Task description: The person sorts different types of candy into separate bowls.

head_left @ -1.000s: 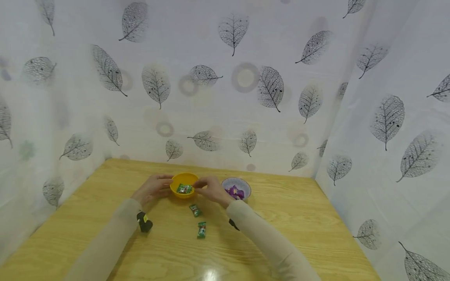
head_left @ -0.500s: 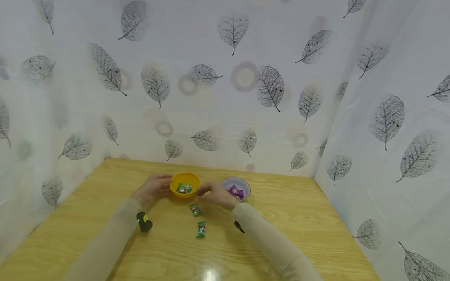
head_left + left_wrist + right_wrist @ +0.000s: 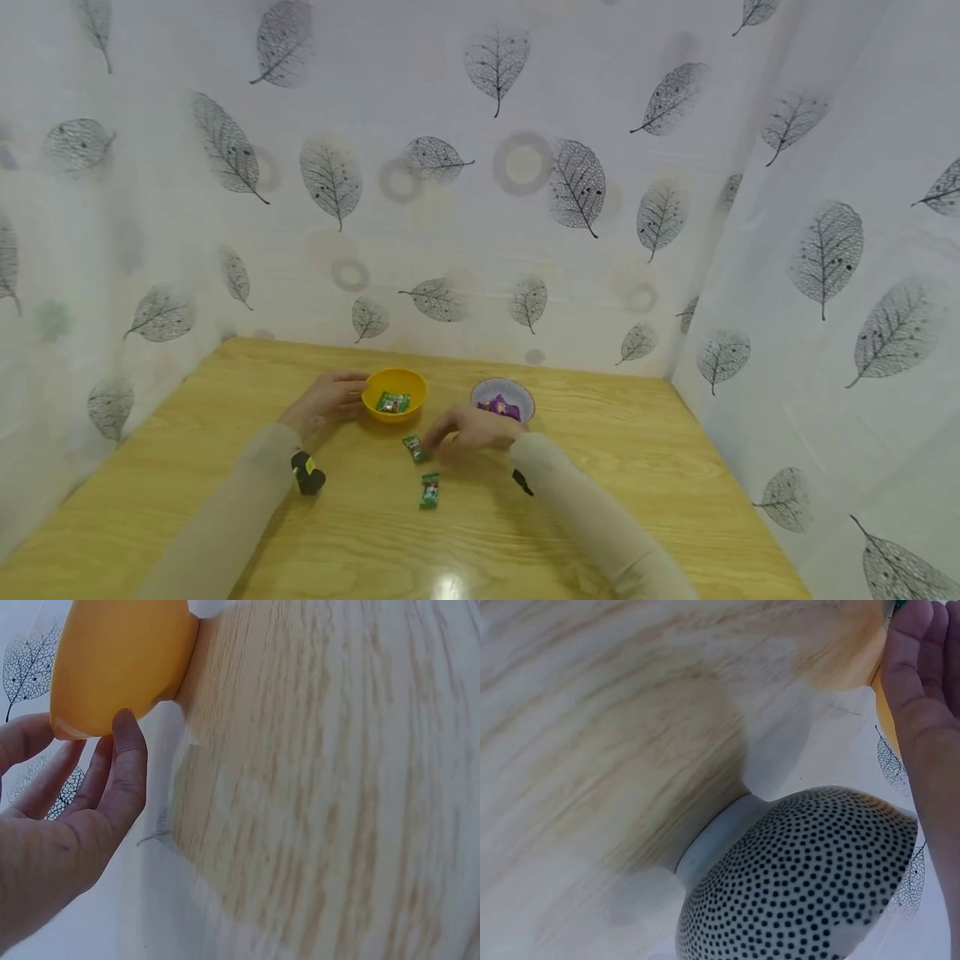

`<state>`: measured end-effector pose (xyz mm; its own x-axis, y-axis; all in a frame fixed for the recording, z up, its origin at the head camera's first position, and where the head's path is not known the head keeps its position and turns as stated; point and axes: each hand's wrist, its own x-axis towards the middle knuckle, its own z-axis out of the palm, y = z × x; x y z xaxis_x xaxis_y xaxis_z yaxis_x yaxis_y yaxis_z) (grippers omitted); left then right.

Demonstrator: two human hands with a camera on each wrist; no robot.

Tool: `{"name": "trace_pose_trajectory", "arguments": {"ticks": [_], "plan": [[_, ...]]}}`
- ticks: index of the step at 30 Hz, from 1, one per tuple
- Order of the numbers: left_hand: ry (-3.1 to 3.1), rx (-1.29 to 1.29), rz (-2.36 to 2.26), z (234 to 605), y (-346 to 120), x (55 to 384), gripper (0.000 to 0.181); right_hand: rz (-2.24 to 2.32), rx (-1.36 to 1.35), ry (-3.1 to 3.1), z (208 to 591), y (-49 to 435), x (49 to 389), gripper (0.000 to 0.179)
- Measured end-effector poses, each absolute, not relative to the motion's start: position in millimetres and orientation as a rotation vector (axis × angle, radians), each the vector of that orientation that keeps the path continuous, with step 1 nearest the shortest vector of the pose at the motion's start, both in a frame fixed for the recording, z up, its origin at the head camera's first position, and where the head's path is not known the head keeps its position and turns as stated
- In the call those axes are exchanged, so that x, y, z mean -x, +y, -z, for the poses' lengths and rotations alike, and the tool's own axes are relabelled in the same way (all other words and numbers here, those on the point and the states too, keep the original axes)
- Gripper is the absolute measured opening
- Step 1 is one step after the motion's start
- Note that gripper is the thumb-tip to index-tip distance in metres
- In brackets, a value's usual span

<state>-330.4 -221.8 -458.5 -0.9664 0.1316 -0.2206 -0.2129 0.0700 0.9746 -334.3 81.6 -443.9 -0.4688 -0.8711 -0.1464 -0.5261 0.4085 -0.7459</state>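
Note:
My left hand [image 3: 324,404] holds the side of a yellow bowl [image 3: 395,379], its fingertips at the rim and outer wall in the left wrist view. Inside the bowl lie green-wrapped candies [image 3: 393,403]. My right hand [image 3: 472,431] is low over the table, fingers bent, with fingertips right beside a green-wrapped candy [image 3: 414,448]. In the right wrist view a sliver of green wrapper shows at the top edge by those fingers. Another green-wrapped candy [image 3: 430,491] lies nearer to me on the table.
A dotted bowl [image 3: 802,870] stands just behind my right hand and holds purple-wrapped candies [image 3: 501,407]. The wooden table [image 3: 615,483] ends at a pale leaf-patterned curtain [image 3: 480,242] at the back and sides.
My right hand has moved from the yellow bowl's right rim down toward me, to the nearer green-wrapped candy beside the bowl. The left hand and both bowls have stayed in place.

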Motion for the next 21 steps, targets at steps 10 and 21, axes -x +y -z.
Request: {"name": "trace_pose_trajectory", "arguments": {"ticks": [10, 21], "plan": [[2.107, 0.076, -1.960, 456.4, -221.8, 328.6, 0.052, 0.699, 1.289, 1.980, 447.5, 80.1, 330.6, 0.034], [2.053, 0.080, -2.004, 456.9, -223.8, 328.5, 0.052, 0.573, 1.332, 1.991, 448.2, 77.0, 324.6, 0.038]]}}
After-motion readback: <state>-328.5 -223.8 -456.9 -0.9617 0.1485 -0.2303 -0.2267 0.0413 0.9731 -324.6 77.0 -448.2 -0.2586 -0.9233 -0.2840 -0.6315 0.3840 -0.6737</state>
